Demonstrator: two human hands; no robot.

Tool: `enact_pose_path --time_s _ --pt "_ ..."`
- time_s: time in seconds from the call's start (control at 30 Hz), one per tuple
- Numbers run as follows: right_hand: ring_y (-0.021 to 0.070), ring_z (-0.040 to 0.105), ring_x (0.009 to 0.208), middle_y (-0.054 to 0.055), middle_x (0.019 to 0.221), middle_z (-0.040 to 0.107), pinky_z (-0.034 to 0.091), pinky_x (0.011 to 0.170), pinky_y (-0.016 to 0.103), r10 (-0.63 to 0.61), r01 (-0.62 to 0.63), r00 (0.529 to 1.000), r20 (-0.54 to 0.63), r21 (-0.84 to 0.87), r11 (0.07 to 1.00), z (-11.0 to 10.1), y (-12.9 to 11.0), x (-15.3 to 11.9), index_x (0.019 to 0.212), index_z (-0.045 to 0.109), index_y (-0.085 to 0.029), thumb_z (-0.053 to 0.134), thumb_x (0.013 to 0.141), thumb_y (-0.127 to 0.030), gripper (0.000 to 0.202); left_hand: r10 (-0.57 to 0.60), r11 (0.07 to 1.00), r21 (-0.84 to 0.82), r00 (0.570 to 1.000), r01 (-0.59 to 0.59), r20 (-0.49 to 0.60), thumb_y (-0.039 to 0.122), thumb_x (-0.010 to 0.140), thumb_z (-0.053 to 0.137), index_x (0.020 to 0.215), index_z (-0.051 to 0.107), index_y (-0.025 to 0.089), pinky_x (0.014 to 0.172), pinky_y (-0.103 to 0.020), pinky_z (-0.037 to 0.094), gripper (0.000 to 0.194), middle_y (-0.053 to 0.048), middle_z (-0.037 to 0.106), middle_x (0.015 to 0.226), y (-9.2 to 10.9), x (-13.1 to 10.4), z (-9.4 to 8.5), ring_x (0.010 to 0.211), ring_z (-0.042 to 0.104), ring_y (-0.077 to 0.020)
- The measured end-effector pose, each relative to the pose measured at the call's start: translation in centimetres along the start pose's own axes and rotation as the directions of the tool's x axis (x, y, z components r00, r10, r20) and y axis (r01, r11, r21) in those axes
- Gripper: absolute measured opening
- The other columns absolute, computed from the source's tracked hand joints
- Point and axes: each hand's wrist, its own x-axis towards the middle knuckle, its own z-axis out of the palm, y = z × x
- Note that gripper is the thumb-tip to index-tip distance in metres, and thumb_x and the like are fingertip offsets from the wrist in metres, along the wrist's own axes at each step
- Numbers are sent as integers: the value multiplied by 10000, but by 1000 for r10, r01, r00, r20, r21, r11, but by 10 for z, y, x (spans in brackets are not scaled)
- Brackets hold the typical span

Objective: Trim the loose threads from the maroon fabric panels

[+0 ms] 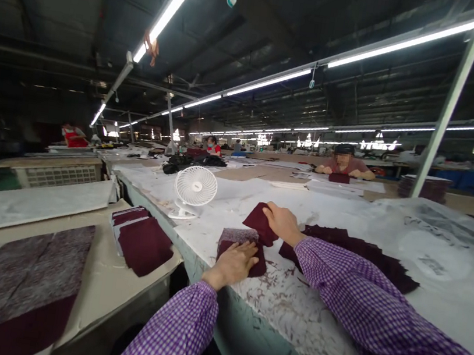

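My right hand (284, 224) grips a maroon fabric piece (259, 222) by its upper right edge, tilted above the white table. Flat on a small pile of fabric pieces (261, 261) lies my left hand (236, 262), its fingers stretched out. The pile shows a speckled grey-mauve side (233, 235) at the back and maroon at the front right. To the right, partly behind my right sleeve, a fanned-out row of dark maroon pieces (367, 256) spreads over the table.
A small white fan (196, 186) stands at the table's left edge. On the lower table at left are stacked maroon pieces (146, 244) and larger speckled panels (37, 267). Clear plastic sheeting (445, 230) lies at right. A co-worker (343, 164) sits across the table, near a metal post (453, 102).
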Motion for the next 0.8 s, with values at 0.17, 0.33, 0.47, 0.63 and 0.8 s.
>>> enact_pose_path --time_s 0.17,0.33,0.47,0.63,0.8 --pt "168 577 800 47 806 670 348 741 247 -17 21 996 93 -44 999 -2 -2 -8 892 632 -203 607 787 -357 188 -8 1000 -18 1000 8 26 332 936 297 1299 472 150 1109 -400 248 443 -81 438 1405 0 0 3 1325 349 -207" --pt "212 548 971 177 1072 608 345 829 316 186 -198 978 -99 -132 971 -38 33 47 1059 594 -95 283 929 -217 359 47 995 -97 996 -39 80 321 936 292 1329 437 171 1122 -385 217 445 -53 391 1437 4 1 0 1346 311 -171" --pt "245 559 927 151 999 640 393 777 318 150 -164 983 -107 -139 977 -43 29 72 1014 620 -103 371 904 -253 310 29 988 -154 997 -18 71 313 932 316 1320 447 167 1124 -400 203 435 -57 400 1431 4 1 2 1346 311 -177" --pt "216 584 856 82 929 669 407 751 289 -76 74 997 -11 -150 986 -47 -14 45 998 643 -161 431 888 -332 294 -79 823 -566 996 36 -52 460 858 475 1322 448 149 1112 -390 246 559 -108 441 1399 -4 -7 -1 1306 378 -234" --pt "156 602 708 44 810 674 424 693 267 -445 449 796 410 93 889 -58 -55 0 1113 614 -203 450 892 -334 305 -284 312 -950 951 -26 -119 572 823 478 1277 499 159 1093 -379 289 614 -112 552 1294 -10 -14 -14 1229 472 -249"
